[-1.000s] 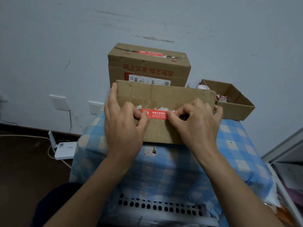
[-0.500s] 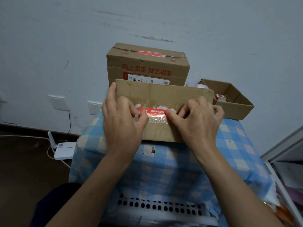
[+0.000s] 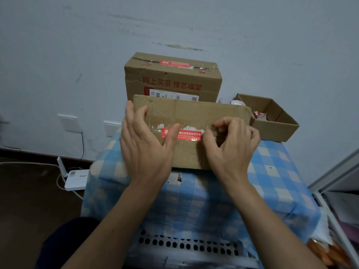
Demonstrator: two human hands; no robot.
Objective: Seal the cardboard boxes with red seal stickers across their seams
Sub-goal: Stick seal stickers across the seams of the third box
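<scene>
A flat cardboard box (image 3: 194,113) lies on the blue checked cloth in front of me. A red seal sticker (image 3: 189,135) sits across its seam, among torn white tape scraps. My left hand (image 3: 145,144) rests on the box's left part with straight fingers, its thumb pressing the sticker's left portion. My right hand (image 3: 231,150) has curled fingers, and its thumb tip presses the sticker's right end. Behind stands a taller box (image 3: 171,78) with its own red sticker (image 3: 174,64) over the top seam.
A small open cardboard box (image 3: 275,131) with red and white scraps sits at the back right. The checked cloth (image 3: 194,200) covers a white perforated crate (image 3: 184,247). On the floor at the left lies a white router (image 3: 74,179) with cables. The wall is close behind.
My left hand's fingers have straightened and its thumb has slid onto the sticker. The sticker now lies flatter on the seam. My right hand has shifted slightly right.
</scene>
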